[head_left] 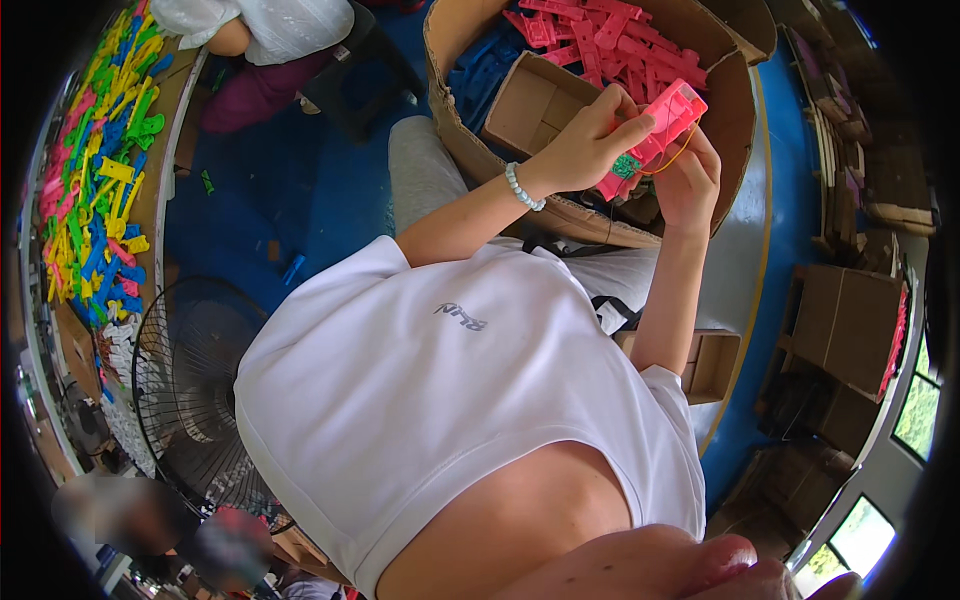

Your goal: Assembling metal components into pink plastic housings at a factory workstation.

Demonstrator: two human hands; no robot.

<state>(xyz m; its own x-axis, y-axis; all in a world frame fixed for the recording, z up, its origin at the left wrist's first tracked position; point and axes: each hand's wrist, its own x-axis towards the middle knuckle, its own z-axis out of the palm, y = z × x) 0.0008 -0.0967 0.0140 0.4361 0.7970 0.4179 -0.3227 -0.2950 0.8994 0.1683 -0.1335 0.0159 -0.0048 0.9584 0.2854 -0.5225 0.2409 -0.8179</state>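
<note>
Above a large cardboard carton, my left hand (585, 140) grips a bright pink plastic housing (682, 104), its thumb lying along the top. At the housing's near end a small green piece (626, 166), possibly a circuit board, shows. An orange wire (680, 152) loops out beside it. My right hand (690, 188) is closed on the housing's right side, fingers curled behind it and partly hidden. Below, the carton (440, 45) holds many loose pink plastic parts (600, 40), blue parts (485, 75) and a smaller open cardboard box (540, 105).
A long table at the left bears a heap of coloured plastic parts (115, 190). A black fan (195, 400) stands close by my left side. Another person (290, 30) sits at the upper left. Cardboard boxes (850, 325) line the right; an open carton (715, 365) lies by my right elbow.
</note>
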